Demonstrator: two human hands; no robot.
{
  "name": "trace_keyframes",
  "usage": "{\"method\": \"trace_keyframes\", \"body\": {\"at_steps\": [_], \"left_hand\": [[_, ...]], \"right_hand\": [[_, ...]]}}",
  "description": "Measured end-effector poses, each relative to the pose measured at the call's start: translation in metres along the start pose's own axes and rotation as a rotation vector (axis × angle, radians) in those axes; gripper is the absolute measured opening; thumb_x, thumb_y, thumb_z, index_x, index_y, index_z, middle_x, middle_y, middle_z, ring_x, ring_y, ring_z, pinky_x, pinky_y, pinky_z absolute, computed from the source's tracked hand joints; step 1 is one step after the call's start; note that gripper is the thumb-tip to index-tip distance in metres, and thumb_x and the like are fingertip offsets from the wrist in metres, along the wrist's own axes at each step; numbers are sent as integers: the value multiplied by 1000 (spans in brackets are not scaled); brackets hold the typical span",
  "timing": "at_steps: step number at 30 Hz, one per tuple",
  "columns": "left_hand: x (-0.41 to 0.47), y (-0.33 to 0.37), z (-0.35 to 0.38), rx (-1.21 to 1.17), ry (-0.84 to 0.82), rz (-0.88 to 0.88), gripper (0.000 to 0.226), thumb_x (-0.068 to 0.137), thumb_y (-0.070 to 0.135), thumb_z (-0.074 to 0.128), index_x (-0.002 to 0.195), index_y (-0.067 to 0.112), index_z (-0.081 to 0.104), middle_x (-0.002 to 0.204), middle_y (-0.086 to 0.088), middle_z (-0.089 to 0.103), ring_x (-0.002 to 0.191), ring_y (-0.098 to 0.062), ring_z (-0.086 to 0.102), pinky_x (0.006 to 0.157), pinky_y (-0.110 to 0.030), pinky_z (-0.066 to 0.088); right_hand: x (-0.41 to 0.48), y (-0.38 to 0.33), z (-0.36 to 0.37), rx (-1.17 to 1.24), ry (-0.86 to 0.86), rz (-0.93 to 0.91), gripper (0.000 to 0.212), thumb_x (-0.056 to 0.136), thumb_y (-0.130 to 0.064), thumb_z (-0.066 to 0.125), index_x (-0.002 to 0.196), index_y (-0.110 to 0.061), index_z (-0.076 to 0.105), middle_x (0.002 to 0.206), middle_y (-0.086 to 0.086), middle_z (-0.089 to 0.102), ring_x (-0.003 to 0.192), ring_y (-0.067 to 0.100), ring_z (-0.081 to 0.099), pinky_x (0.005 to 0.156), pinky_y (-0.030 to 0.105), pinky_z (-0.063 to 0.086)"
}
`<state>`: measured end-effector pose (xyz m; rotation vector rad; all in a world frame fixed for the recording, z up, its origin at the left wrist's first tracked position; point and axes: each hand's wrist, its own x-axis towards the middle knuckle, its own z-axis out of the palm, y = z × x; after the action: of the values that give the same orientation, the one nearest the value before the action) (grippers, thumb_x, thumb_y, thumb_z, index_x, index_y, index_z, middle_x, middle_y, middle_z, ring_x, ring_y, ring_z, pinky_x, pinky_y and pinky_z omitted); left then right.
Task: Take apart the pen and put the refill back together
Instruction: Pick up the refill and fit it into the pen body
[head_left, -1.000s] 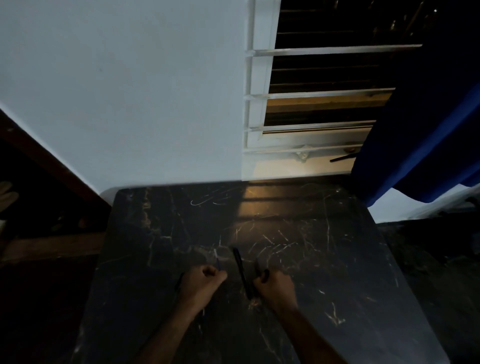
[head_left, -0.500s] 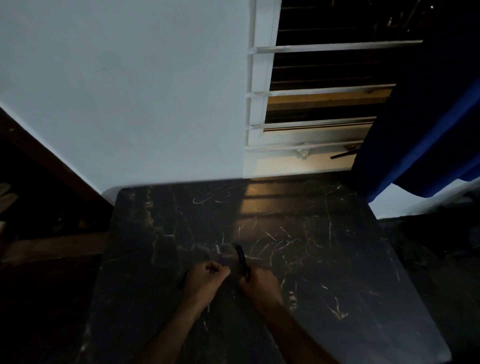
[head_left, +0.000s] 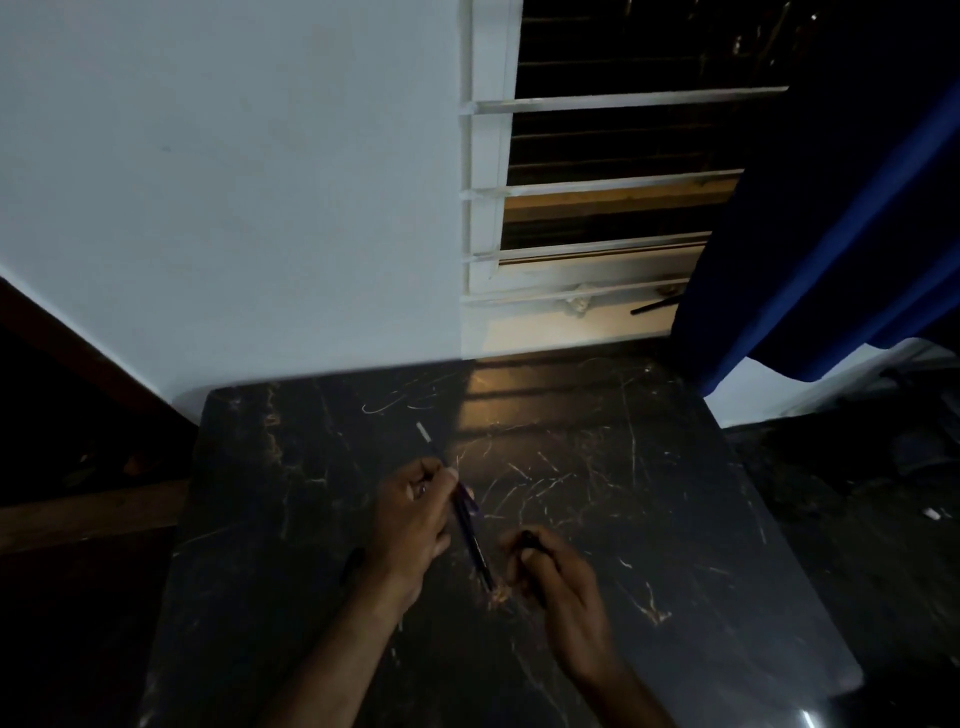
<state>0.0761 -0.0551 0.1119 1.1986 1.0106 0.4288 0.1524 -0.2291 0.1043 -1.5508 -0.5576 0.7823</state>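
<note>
Head view, dim room.

Table (head_left: 649, 545): dark marble-look top with pale veins, set against a white wall (head_left: 234, 182). A patch of warm light falls on its far edge below the window (head_left: 597, 208).

Window: white frame with horizontal bars, dark outside. A small dark stick-like object (head_left: 655, 305) lies on the sill; what it is cannot be told.

Curtain (head_left: 831, 234): blue, hanging at the right of the window, its lower edge near the table's far right corner.

Left hand (head_left: 410, 525): above the table's middle, fingers curled closed around the upper part of the pen barrel (head_left: 470, 535). The barrel is dark, slanted, its lower end close to or on the tabletop between the two hands; contact cannot be told in this light.

Refill (head_left: 426, 435): a thin rod sticking out past the left fingers on the far side, in line with the barrel, with a pale tip pointing toward the wall. It is held above the table.

Right hand (head_left: 561, 582): just right of the barrel's lower end, apart from the left hand. Fingers loosely curled, pinching a small dark piece (head_left: 530, 540) at the fingertips; which pen part it is cannot be told.

Floor (head_left: 857, 519): dark, right of the table, with a small white scrap (head_left: 931, 513) lying on it.
</note>
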Motion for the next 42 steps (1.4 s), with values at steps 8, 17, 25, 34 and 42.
{"method": "trace_keyframes", "body": {"at_steps": [8, 17, 25, 34, 42], "left_hand": [[-32, 78, 30, -198, -144, 418, 26, 91, 27, 70, 85, 3, 63, 67, -5, 74, 36, -1, 34, 36, -17, 28], [-51, 119, 0, 335, -496, 593, 8, 86, 29, 74, 90, 22, 74, 83, -3, 75, 76, -22, 72, 70, -27, 59], [-50, 171, -22, 495, -532, 774, 9, 84, 26, 85, 90, 21, 82, 88, 10, 82, 84, -9, 79, 77, -15, 58], [-51, 192, -14, 608, -450, 835, 8, 81, 26, 85, 88, 24, 82, 88, 16, 81, 84, -11, 78, 71, -23, 63], [-53, 193, -12, 656, -517, 833, 9, 82, 32, 84, 88, 26, 81, 89, 15, 81, 86, -12, 78, 71, -36, 64]], "right_hand": [[-20, -73, -7, 205, -58, -30, 29, 102, -28, 60, 123, -31, 78, 65, -5, 56, 54, 2, 50, 49, 17, 39], [-14, -89, -33, 121, 117, -176, 29, 103, -25, 58, 121, -24, 81, 75, -8, 63, 67, 5, 55, 60, 20, 44], [-12, -109, -50, 2, 154, -336, 31, 101, -8, 61, 121, -22, 81, 111, -1, 79, 103, 10, 74, 84, 13, 54], [-10, -105, -51, -104, 120, -469, 28, 101, -11, 64, 126, -13, 79, 114, -4, 76, 108, 22, 73, 91, 20, 52], [-11, -102, -51, -126, 113, -487, 31, 100, -5, 64, 127, -14, 78, 108, -4, 75, 101, 21, 72, 86, 20, 52]]}}
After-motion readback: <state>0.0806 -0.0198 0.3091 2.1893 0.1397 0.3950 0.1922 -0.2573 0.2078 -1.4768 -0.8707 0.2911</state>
